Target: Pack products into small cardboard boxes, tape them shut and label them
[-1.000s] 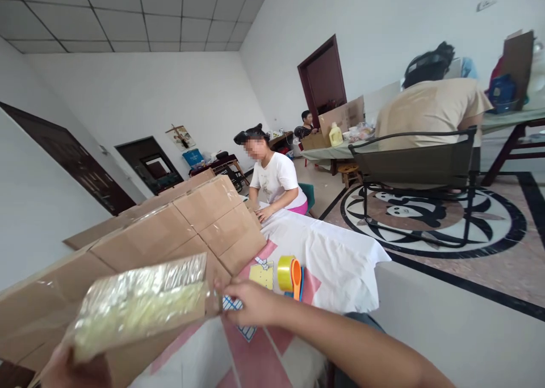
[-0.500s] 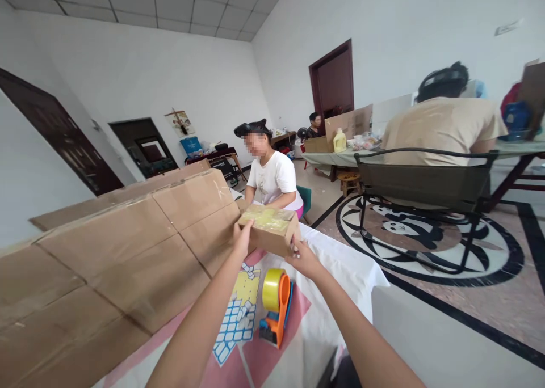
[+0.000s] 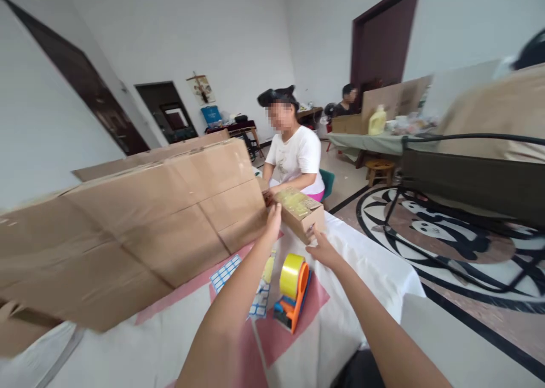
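A small cardboard box (image 3: pixel 314 222) with strips of yellowish tape across its top is held over the far end of the table. My left hand (image 3: pixel 273 220) grips its left side, fingertips partly hidden. At the near right corner, my right hand (image 3: pixel 326 251) has its fingers closed on the box. Nearer to me, between my forearms, an orange and blue tape dispenser (image 3: pixel 293 311) carries a roll of yellow tape (image 3: pixel 291 275). Sheets of blue-bordered labels (image 3: pixel 225 273) lie beside it, partly covered by my left forearm.
A large cardboard partition (image 3: pixel 170 218) stands along the table's left side. A person in a white shirt (image 3: pixel 300 155) sits just beyond the box. A white and pink cloth (image 3: pixel 357 269) covers the table. To the right is a dark folding chair (image 3: pixel 468 178) with someone in it.
My view has turned left and down. The box has turned in my hands, its near right corner now angled toward me, and my left hand sits lower along its left side.
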The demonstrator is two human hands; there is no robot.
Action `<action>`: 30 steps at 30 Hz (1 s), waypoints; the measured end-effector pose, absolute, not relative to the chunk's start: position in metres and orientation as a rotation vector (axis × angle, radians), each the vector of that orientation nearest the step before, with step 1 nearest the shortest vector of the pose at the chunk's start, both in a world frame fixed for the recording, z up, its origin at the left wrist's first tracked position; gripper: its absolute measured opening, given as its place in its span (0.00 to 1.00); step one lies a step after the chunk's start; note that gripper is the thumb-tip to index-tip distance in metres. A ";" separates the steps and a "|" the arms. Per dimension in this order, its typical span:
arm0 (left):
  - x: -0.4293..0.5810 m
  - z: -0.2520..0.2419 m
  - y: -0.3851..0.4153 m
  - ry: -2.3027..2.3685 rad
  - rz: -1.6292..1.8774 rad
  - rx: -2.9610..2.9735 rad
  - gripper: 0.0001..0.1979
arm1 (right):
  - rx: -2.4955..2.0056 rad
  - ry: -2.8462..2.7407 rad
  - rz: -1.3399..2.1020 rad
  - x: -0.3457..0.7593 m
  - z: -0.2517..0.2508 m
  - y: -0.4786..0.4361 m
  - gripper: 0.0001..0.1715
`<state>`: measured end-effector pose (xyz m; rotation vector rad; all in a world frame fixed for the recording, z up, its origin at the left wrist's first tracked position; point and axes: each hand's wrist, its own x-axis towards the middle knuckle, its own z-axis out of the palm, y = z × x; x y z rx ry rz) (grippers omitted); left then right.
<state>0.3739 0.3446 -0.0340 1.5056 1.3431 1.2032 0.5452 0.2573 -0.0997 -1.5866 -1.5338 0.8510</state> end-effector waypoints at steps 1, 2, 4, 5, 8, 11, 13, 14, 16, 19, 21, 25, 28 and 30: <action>0.360 -0.038 0.327 1.334 1.212 1.494 0.22 | -1.564 -1.565 0.834 0.543 -0.098 0.258 0.49; 0.342 -0.042 0.307 1.324 1.217 1.485 0.22 | -1.541 -1.599 0.820 0.540 -0.096 0.258 0.45; 0.294 -0.051 0.256 1.314 1.207 1.486 0.21 | -1.498 -1.662 0.798 0.538 -0.087 0.257 0.36; 0.264 -0.054 0.227 1.322 1.195 1.494 0.20 | -1.495 -1.677 0.781 0.538 -0.081 0.256 0.32; 0.154 -0.059 0.134 1.437 1.163 1.509 0.19 | -1.607 -1.611 0.566 0.538 -0.052 0.249 0.19; 0.022 -0.051 0.057 1.688 1.215 1.448 0.21 | -1.546 -1.625 0.353 0.518 -0.019 0.224 0.15; -0.067 -0.040 0.027 1.907 1.316 1.382 0.21 | -1.418 -1.661 0.232 0.477 -0.004 0.198 0.17; -0.109 -0.034 0.018 2.026 1.360 1.344 0.21 | -1.335 -1.706 0.214 0.446 0.000 0.184 0.17; -0.186 -0.019 0.012 2.274 1.412 1.253 0.19 | -1.135 -1.902 0.324 0.365 -0.002 0.155 0.17; -0.273 -0.003 0.026 2.534 1.391 1.205 0.21 | -0.798 -2.281 0.523 0.214 -0.014 0.115 0.21; -0.311 0.000 0.044 2.596 1.334 1.276 0.24 | -0.556 -2.490 0.618 0.107 -0.019 0.097 0.16; -0.347 -0.018 0.084 2.591 1.169 1.421 0.26 | -0.723 -2.553 0.776 -0.090 -0.012 0.097 0.07; -0.358 -0.040 0.100 2.620 1.088 1.448 0.26 | -1.022 -2.480 0.865 -0.198 -0.015 0.123 0.14; -0.364 -0.049 0.106 2.658 1.040 1.454 0.24 | -1.172 -2.418 0.932 -0.243 -0.025 0.144 0.17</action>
